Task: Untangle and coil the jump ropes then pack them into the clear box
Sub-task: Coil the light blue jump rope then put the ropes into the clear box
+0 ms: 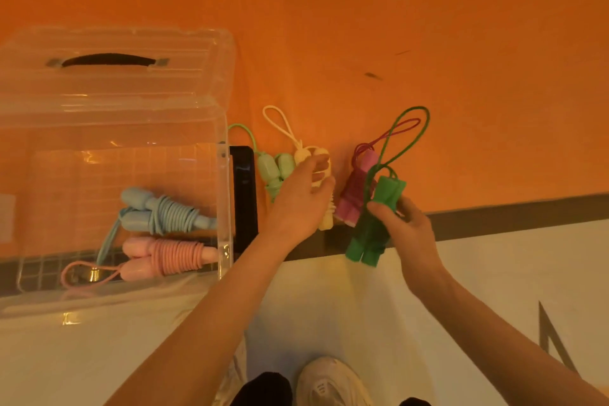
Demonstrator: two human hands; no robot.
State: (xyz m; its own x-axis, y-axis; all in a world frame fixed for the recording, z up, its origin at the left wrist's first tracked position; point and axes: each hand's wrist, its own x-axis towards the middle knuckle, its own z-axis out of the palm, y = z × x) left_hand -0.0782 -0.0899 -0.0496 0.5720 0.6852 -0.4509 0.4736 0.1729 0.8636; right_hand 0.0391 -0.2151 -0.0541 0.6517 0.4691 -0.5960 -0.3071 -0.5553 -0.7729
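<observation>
The clear box point(224, 175) stands at the left with its lid point(112, 43) tipped back. Inside lie a coiled blue rope point(164, 212) and a coiled pink rope point(171, 255). On the orange table, a mint-green rope point(272, 170), a cream rope point(324, 221) and a magenta rope point(354, 194) lie coiled side by side. My left hand point(301, 198) reaches over the cream rope, fingers curling round its handles. My right hand point(403, 222) grips a dark green coiled rope point(375, 231) near the table's front edge, its loop sticking up.
A black phone-like slab point(245, 198) stands against the box's right wall. The table's dark front edge point(494, 221) runs across the right. Below it are a pale floor and a white shoe point(329, 382). The orange tabletop stretches away behind the ropes.
</observation>
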